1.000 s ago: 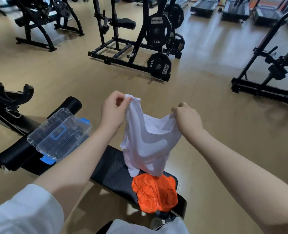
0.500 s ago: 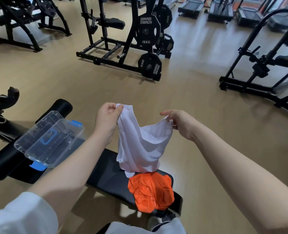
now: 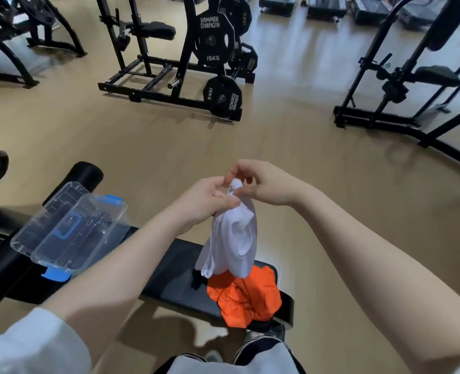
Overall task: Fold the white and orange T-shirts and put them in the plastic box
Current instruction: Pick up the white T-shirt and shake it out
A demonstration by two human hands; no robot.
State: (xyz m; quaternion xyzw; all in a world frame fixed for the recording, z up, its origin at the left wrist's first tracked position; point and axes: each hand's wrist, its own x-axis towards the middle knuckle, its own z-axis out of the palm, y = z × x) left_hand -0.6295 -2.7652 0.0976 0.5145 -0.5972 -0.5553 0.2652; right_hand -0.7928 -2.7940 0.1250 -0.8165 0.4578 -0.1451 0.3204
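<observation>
The white T-shirt (image 3: 230, 244) hangs bunched in the air above the black bench (image 3: 175, 276). My left hand (image 3: 204, 201) grips it near its top. My right hand (image 3: 264, 182) is just beside the left and pinches the shirt's top edge with its fingertips. The shirt's lower end touches the orange T-shirt (image 3: 243, 298), which lies crumpled on the right end of the bench. The clear plastic box (image 3: 88, 238) with blue clasps sits open on the bench's left part, with its lid (image 3: 38, 225) tilted up behind it.
Black gym machines stand on the wooden floor: a weight-plate rack (image 3: 212, 63) straight ahead, another frame (image 3: 401, 85) at the right, a further one (image 3: 21, 36) at the far left. My knees and a shoe show at the bottom edge.
My two hands have come together, so the white shirt, held spread between them before, now hangs gathered in one bunch. The view has shifted a little.
</observation>
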